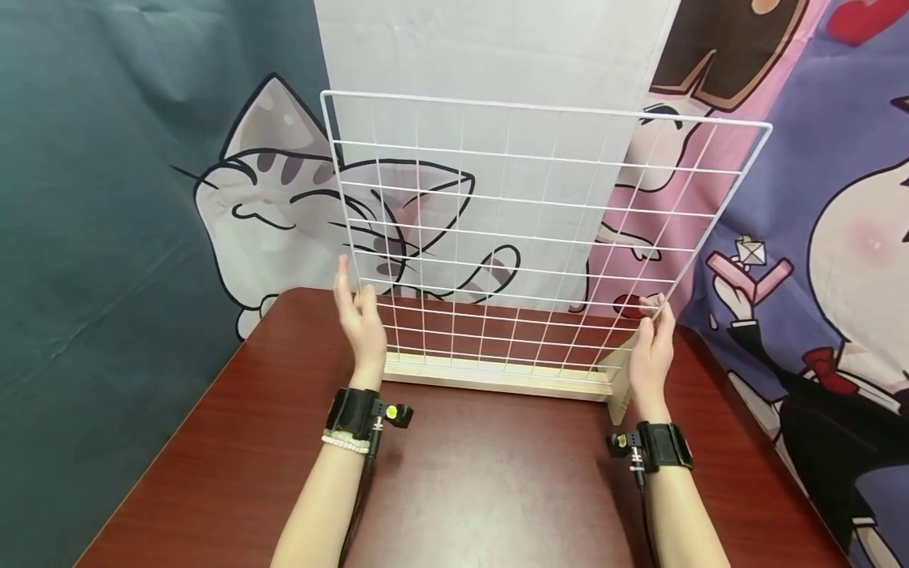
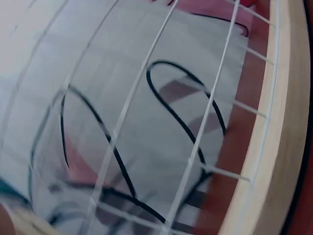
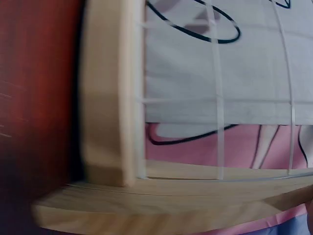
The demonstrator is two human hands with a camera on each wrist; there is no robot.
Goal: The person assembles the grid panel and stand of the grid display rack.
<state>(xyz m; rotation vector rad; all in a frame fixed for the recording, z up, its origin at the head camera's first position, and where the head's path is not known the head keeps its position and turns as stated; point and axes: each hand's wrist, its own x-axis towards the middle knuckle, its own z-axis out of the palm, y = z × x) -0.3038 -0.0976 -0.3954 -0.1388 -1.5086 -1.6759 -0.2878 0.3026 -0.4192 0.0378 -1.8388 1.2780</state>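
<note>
A white wire grid panel [image 1: 511, 237] stands in a pale wooden base [image 1: 497, 377] on the table. My left hand [image 1: 365, 335] is at the stand's left side, thumb towards the grid and a long finger pointing up outside it. The left wooden side piece is mostly hidden there, but part of it [image 2: 34, 223] shows in the left wrist view. With thumb and fingers on either side, my right hand [image 1: 652, 355] holds the wooden side piece [image 3: 146, 205] at the right. Base bar and wires look blurred in the wrist views.
The reddish-brown table [image 1: 483, 473] runs under the stand. Behind it hangs a cloth backdrop [image 1: 497, 47] with cartoon cats and figures, seen through the wires. Each wrist bears a strapped camera with a cable, and a beaded bracelet [image 1: 346, 443] circles the left wrist.
</note>
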